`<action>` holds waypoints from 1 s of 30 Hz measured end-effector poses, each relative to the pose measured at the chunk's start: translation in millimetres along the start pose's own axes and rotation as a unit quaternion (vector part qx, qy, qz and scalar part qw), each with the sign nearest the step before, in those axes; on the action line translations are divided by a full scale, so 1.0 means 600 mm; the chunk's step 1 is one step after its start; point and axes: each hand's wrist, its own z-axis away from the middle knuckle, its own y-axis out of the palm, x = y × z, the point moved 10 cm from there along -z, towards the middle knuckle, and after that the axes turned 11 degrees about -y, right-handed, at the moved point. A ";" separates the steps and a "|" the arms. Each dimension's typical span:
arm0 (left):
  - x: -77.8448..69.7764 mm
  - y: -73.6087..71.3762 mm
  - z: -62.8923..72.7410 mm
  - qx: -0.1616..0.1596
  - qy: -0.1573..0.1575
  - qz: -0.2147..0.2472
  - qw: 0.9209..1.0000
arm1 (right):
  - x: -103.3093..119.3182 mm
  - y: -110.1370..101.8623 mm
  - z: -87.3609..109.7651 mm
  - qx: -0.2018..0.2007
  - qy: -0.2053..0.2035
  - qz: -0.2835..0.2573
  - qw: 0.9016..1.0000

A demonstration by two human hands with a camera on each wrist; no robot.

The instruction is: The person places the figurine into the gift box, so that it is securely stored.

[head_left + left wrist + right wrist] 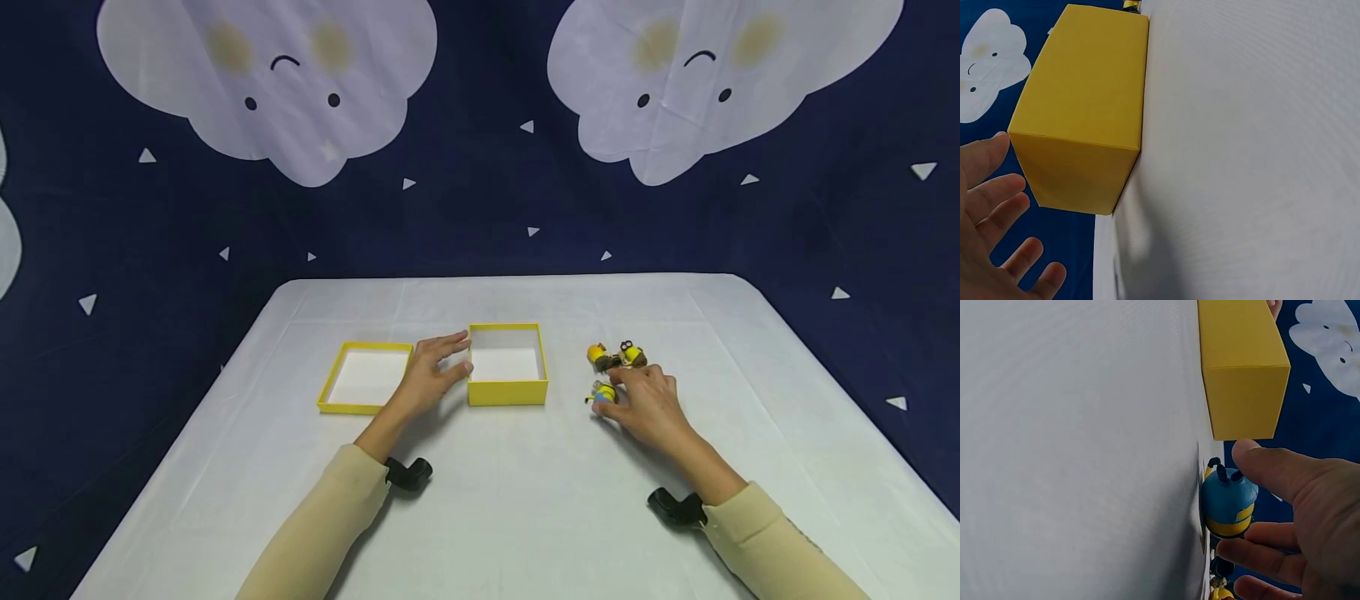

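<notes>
A yellow box (507, 392) with a white inside stands uncovered on the table. My left hand (427, 379) is at its left side, fingers spread; the left wrist view shows the thumb near a corner of the box (1079, 81). A small minion figure (604, 393) in blue overalls lies right of the box. Around it is my right hand (648, 404), thumb on one side of the blue figure (1229, 497) and fingers on the other, without a visible firm grip. Behind it lie two more minion figures, one orange-topped (597, 357) and one with goggles (633, 354).
A shallow yellow-rimmed lid (367, 375) lies at the left, beside my left forearm. White cloth covers the table (495, 500). A dark blue curtain with clouds (465, 225) hangs behind the far edge.
</notes>
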 end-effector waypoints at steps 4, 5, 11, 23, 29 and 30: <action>0.001 0.005 0.000 0.015 0.000 0.012 1.000 | 0.003 0.000 0.000 0.000 -0.005 0.005 1.000; 0.001 0.006 0.001 0.018 0.001 0.013 1.000 | 0.004 0.000 0.000 0.000 -0.006 0.006 1.000; 0.002 0.007 0.001 0.023 0.000 0.009 1.000 | 0.006 0.000 0.000 -0.004 -0.011 0.009 1.000; 0.003 0.009 0.000 0.029 -0.003 0.004 1.000 | 0.008 0.000 0.001 -0.005 -0.018 0.014 1.000; 0.003 0.010 0.001 0.037 -0.004 0.005 0.999 | 0.010 -0.003 0.001 -0.008 -0.022 0.015 1.000; 0.003 0.010 0.001 0.038 -0.004 0.005 0.999 | 0.011 -0.003 0.001 -0.009 -0.022 0.015 1.000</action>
